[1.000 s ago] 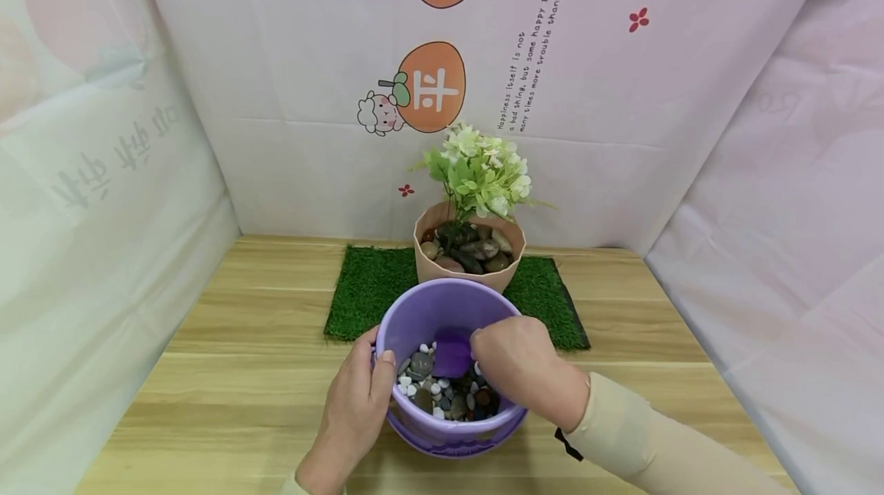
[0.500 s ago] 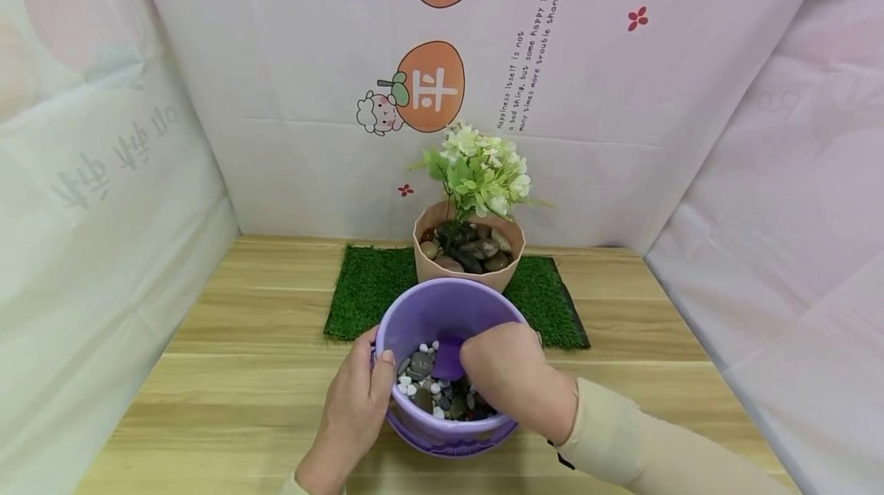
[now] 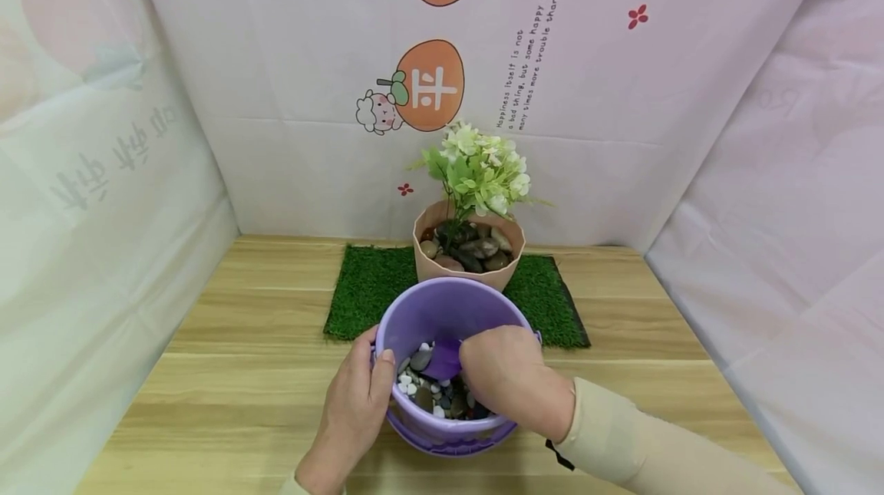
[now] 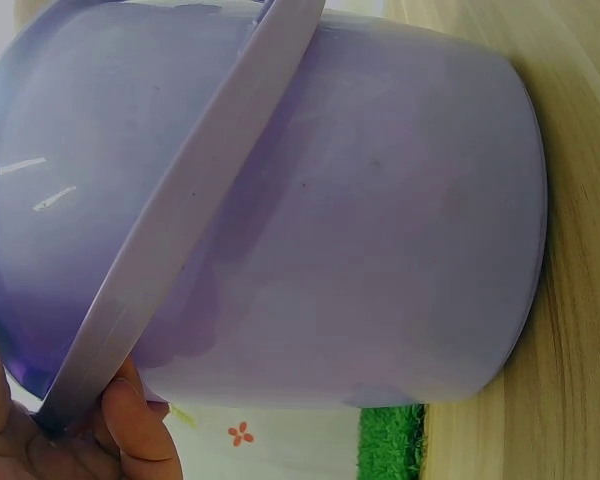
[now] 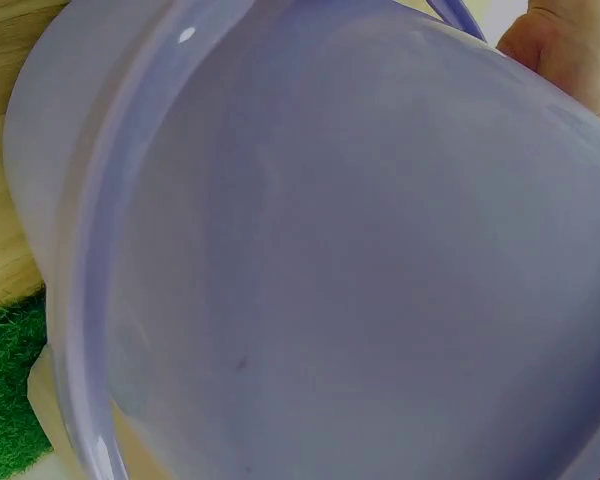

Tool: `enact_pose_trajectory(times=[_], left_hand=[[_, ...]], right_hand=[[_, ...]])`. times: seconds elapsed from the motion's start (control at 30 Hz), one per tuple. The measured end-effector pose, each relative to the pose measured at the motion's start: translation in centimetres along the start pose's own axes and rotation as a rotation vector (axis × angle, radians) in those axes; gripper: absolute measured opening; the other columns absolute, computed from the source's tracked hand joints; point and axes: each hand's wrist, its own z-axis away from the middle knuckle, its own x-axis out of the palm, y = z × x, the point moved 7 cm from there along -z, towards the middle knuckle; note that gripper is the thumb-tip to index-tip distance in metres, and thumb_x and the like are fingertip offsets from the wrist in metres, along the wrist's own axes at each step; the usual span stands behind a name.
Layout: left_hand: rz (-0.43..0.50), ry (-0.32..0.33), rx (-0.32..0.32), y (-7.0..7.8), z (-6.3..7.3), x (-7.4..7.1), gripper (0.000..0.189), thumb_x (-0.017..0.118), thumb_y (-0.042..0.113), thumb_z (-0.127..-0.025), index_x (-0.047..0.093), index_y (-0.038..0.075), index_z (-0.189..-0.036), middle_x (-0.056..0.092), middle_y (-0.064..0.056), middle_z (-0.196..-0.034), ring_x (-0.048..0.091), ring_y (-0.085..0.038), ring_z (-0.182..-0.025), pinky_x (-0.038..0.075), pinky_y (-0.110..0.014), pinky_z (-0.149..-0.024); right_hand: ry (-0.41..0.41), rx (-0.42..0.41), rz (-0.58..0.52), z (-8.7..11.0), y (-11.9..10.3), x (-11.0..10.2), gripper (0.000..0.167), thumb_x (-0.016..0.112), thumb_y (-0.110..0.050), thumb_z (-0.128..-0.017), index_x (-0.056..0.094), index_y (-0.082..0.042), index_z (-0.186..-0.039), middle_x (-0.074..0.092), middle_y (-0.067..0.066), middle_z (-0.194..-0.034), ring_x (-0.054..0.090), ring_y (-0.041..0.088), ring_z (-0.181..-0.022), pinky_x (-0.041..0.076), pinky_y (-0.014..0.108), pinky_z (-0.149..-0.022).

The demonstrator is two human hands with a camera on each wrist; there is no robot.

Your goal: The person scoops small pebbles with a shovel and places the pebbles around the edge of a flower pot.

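Note:
A purple bucket (image 3: 431, 307) stands on the wooden table, with grey, brown and white pebbles (image 3: 423, 399) in its bottom. My left hand (image 3: 352, 399) grips the bucket's left rim, thumb over the edge. In the left wrist view, fingers (image 4: 135, 425) curl beside the lower end of the bucket's handle (image 4: 180, 210), which hangs down the outer wall. My right hand (image 3: 511, 380) reaches inside over the right rim and holds a purple scoop (image 3: 443, 361), its blade tilted down among the pebbles. The scoop's handle is hidden by the fist. The right wrist view shows mostly bucket wall (image 5: 360, 240).
Right behind the bucket is a pink pot (image 3: 459, 278) with larger stones and a white-flowered plant (image 3: 483, 169). It stands on a green turf mat (image 3: 369, 292). Printed cloth walls (image 3: 311, 173) enclose the wooden table (image 3: 242, 372) at the back and both sides.
My right hand has moved left and lower inside the bucket. The scoop's blade has shifted left and tilted, nudging the grey stone beside it. My left hand stays on the rim.

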Motion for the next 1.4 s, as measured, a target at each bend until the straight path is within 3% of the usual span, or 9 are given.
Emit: enact_pose_trajectory(times=[0.4,0.9,1.2,1.4], left_hand=[[-0.004,-0.002,0.001,-0.01,0.04,0.0,0.042,0.049,0.024,-0.108,0.054,0.007,-0.146,0.07,-0.014,-0.131,0.069,-0.03,-0.116,0.058,-0.051,-0.096],[0.001,0.002,0.004,0.11,-0.03,0.0,0.043,0.05,0.024,-0.108,0.054,0.006,-0.146,0.07,-0.013,-0.131,0.069,-0.03,-0.117,0.058,-0.051,-0.097],[-0.003,-0.001,0.009,0.06,0.06,-0.04,0.043,0.049,0.024,-0.108,0.053,0.006,-0.147,0.069,-0.014,-0.133,0.069,-0.031,-0.117,0.058,-0.051,-0.096],[0.003,-0.003,0.007,0.04,0.05,0.01,0.043,0.049,0.024,-0.108,0.053,0.006,-0.147,0.069,-0.014,-0.134,0.069,-0.031,-0.118,0.058,-0.051,-0.097]], right_hand=[[-0.075,0.046,-0.03,0.06,0.15,0.11,0.052,0.078,-0.026,-0.084,0.04,-0.023,-0.048,0.031,-0.007,-0.044,0.036,0.013,-0.038,0.04,0.037,-0.032],[0.049,0.01,-0.004,-0.03,-0.17,-0.29,0.054,0.082,-0.02,-0.078,0.037,-0.023,-0.047,0.027,-0.009,-0.044,0.031,0.01,-0.038,0.038,0.034,-0.03],[-0.066,0.065,-0.075,0.04,0.46,0.47,0.053,0.077,-0.029,-0.086,0.041,-0.023,-0.048,0.03,-0.007,-0.045,0.034,0.013,-0.038,0.038,0.036,-0.032],[-0.065,0.068,-0.073,0.05,0.53,0.34,0.052,0.076,-0.029,-0.086,0.041,-0.024,-0.048,0.032,-0.007,-0.045,0.034,0.013,-0.038,0.038,0.037,-0.032]])
